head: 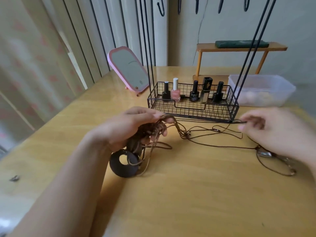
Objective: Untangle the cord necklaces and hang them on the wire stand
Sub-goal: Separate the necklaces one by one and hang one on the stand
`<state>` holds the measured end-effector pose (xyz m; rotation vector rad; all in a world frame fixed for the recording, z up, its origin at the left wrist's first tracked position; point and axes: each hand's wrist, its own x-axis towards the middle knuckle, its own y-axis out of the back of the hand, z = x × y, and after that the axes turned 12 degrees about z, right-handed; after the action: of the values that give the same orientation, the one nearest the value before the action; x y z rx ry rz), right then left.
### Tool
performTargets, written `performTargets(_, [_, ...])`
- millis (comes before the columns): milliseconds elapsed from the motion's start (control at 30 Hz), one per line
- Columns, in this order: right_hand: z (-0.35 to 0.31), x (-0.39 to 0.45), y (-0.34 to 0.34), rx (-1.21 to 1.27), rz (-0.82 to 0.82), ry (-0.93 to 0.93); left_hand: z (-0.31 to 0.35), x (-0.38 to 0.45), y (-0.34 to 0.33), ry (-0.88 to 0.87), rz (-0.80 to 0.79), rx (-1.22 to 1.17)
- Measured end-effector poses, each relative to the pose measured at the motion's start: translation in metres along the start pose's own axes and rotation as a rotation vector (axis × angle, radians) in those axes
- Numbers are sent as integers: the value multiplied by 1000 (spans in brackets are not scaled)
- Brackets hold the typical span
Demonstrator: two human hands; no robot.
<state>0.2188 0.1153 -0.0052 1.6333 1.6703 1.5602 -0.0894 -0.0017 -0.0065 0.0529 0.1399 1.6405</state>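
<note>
My left hand (131, 127) grips a bundle of tangled brown cord necklaces (181, 134) above the wooden table. A dark round ring pendant (124, 164) hangs from the bundle and rests on the table below that hand. Thin cords stretch rightward across the table to my right hand (273, 132), which pinches one dark cord end near the basket's front right corner. A silver pendant (264, 153) on a cord lies under my right wrist. The black wire stand (192, 106) rises behind, its basket base on the table and its hooks (161, 9) at the top edge.
Several nail polish bottles (176, 91) stand in the basket. A pink-framed mirror (128, 69) leans at the back left. A clear plastic box (261, 89) sits right of the stand, with a small wooden shelf (241, 47) behind it. The wooden table (188, 194) extends toward me.
</note>
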Motion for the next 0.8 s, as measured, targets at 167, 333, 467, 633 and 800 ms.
performTargets(167, [-85, -43, -16, 648, 68, 202, -2, 3, -5, 37, -101, -336])
performTargets(333, [-128, -77, -59, 531, -201, 172, -3, 4, -9, 40, -100, -370])
performTargets(467, [-128, -74, -64, 553, -147, 134, -1, 5, -12, 45, -81, -440])
performTargets(633, [-126, -75, -65, 642, -80, 179, 0, 4, -16, 16, -52, -497])
performTargets(800, [-138, -88, -66, 568, 1, 424, 4, 3, -19, 53, 39, -525])
